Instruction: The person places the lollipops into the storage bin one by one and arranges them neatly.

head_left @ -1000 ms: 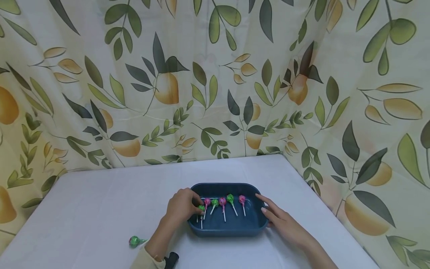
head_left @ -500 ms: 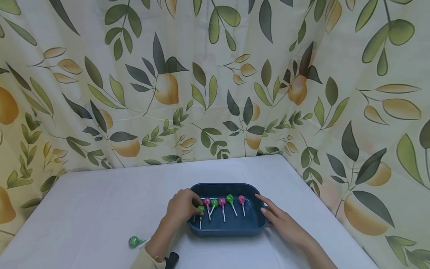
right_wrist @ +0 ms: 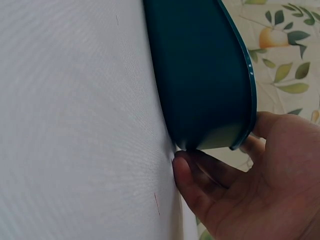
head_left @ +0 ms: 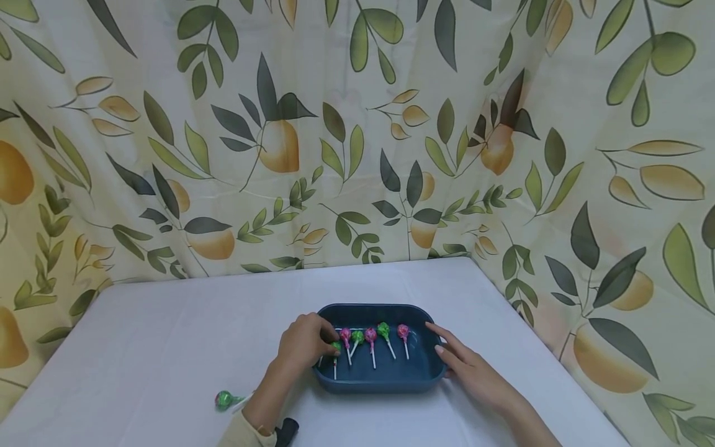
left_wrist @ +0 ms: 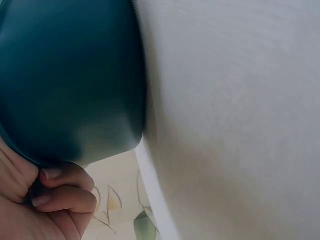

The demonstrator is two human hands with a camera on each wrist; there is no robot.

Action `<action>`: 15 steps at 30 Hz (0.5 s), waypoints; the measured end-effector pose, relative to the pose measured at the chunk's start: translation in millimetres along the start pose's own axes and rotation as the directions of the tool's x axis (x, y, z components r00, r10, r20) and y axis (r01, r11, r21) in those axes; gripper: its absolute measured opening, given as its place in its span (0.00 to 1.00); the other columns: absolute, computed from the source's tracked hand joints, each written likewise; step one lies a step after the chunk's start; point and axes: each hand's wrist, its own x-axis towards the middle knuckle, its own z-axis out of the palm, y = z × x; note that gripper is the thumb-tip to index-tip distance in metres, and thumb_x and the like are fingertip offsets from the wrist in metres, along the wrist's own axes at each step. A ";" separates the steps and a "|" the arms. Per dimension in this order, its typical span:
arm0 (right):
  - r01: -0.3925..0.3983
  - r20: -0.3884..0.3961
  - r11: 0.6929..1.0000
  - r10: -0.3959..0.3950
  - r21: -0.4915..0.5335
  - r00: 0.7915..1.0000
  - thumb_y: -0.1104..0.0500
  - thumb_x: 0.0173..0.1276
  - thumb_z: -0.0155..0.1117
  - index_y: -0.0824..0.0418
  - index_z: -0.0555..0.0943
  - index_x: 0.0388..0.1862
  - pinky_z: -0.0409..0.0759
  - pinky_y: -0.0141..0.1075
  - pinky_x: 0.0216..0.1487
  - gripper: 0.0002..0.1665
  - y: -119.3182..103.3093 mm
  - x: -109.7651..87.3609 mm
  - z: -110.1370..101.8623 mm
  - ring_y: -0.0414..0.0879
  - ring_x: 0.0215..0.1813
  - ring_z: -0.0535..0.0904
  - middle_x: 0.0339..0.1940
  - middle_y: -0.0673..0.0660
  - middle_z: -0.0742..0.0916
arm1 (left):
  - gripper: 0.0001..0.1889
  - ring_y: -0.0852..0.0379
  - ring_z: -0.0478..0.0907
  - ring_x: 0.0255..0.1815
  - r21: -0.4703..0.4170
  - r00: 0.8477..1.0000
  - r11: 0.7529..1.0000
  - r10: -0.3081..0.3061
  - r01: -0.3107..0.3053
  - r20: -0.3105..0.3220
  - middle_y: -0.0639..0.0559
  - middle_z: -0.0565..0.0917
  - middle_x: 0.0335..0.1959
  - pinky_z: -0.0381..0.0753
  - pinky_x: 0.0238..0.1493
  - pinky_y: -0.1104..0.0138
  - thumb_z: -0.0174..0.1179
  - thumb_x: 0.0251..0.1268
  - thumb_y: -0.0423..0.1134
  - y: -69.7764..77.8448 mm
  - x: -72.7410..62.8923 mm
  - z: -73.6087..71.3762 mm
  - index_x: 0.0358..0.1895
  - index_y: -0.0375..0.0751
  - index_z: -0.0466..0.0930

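A dark blue tray [head_left: 385, 386] with rounded corners stands on the table, holding several pink and green lollipops with white sticks. At its left end my left hand [head_left: 301, 341] reaches over the rim, thumb and forefinger pinching the head of a green lollipop [head_left: 336, 347]. The left wrist view shows other fingers [left_wrist: 75, 200] curled outside the tray wall; the lollipop is hidden there. My right hand [head_left: 466, 366] holds the tray's right end. In the right wrist view its fingers [right_wrist: 185, 172] lie low by the tray's base, while another part of the hand reaches the rim.
One more green lollipop [head_left: 224, 400] lies on the white-covered table [head_left: 167, 347], left of my left forearm. A black strap piece [head_left: 287, 429] shows at the left wrist. Behind the table hangs a curtain [head_left: 346, 155] printed with leaves and fruit.
The leftmost pink lollipop's stick has swung toward the right. Both hands stay almost in the same place; the tray has not visibly moved.
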 end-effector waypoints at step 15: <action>-0.003 0.001 1.000 0.003 0.012 1.000 0.43 0.85 0.49 0.37 0.62 0.82 0.75 0.53 0.64 0.30 0.3 0.7 0.2 0.63 0.74 0.69 0.81 0.66 0.65 | 0.09 0.50 0.80 0.48 -0.091 0.999 0.996 0.028 -0.026 0.020 0.58 0.87 0.34 0.82 0.51 0.48 0.83 0.50 0.38 -5.3 1.0 -4.7 0.36 0.48 0.94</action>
